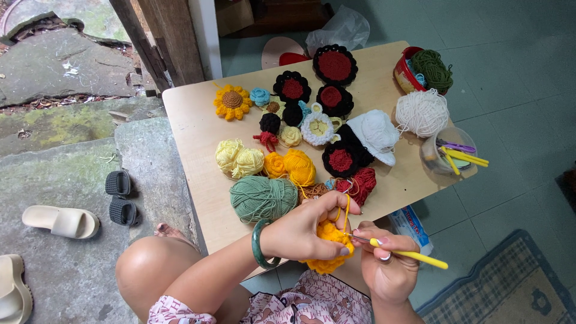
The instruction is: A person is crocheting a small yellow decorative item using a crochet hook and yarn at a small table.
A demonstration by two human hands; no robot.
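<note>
The orange crochet piece (329,240) sits low in the view, held over the person's lap just past the near edge of the tabletop (192,120), with a strand of orange yarn (346,207) looped up over a raised finger. The left hand (300,231) has its grip closed around the piece, thumb and fingers pinching its upper edge, a green bangle (259,245) on the wrist. The right hand (387,264) is clenched on a yellow-handled crochet hook (408,255), whose metal tip points into the piece; whether the tip has actually caught a loop is hard to tell at this size. Just beyond the hands lie a green ball of yarn (263,198), two orange balls (291,166) and a pale yellow ball (238,159), then a spread of finished crochet flowers (312,90) in black, red and yellow, a white crochet hat (377,133), a cream yarn ball (422,112) and a clear cup of hooks (447,153) right at the far corner. The likely trouble is the working strand slipping off the finger and losing tension, which would loosen or drop a stitch; the strand could also snag on the nearby balls, and the cup looks close enough to the edge to be knocked off.
</note>
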